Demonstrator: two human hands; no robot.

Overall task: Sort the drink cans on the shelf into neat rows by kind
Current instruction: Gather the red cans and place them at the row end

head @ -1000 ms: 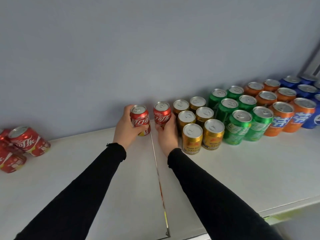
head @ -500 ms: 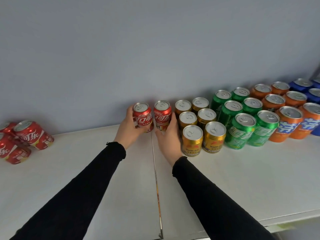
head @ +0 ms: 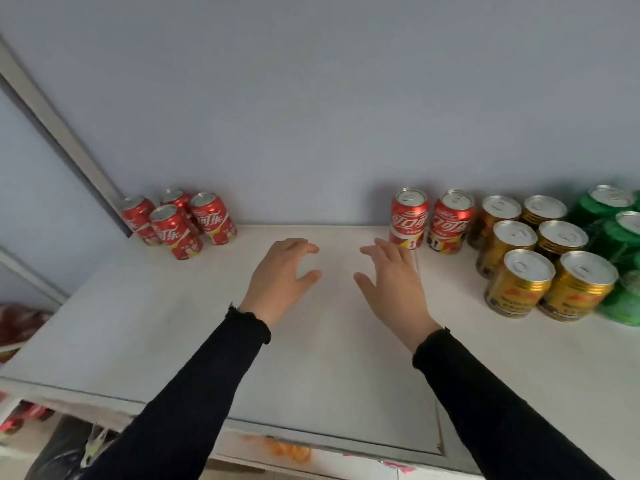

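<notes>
- The left hand [head: 280,278] hovers over the middle of the frame, above the white flat shelf board [head: 332,358], palm down, fingers spread and loosely bent, holding nothing.
- The right hand [head: 394,285] hovers just to the right of it in the same pose, fingers wide and relaxed, gripping nothing; its fingertips [head: 381,244] lie near the base of the nearest red can but apart from it.
- Both forearms wear black long sleeves [head: 194,407] that run in from the lower edge of the frame.
- Two upright red aluminium cola cans with silver tops [head: 409,218] stand side by side against the grey-blue back wall [head: 311,116], right of centre, touching or nearly so.
- Just right of them stand six upright gold metal cans with silver lids [head: 519,282], in two columns of three running from the wall toward the viewer.
- At the far right edge are green drink cans [head: 620,244], blurred and cut off by the frame.
- At the centre left, by a grey slanted metal frame post [head: 59,133], four more red cola cans [head: 173,225] cluster loosely together, well apart from the sorted pair.
- A thin seam in the shelf [head: 424,323] runs from below the red pair toward the front edge.
- In the lower left, under the shelf, red items show, too blurred to identify.
</notes>
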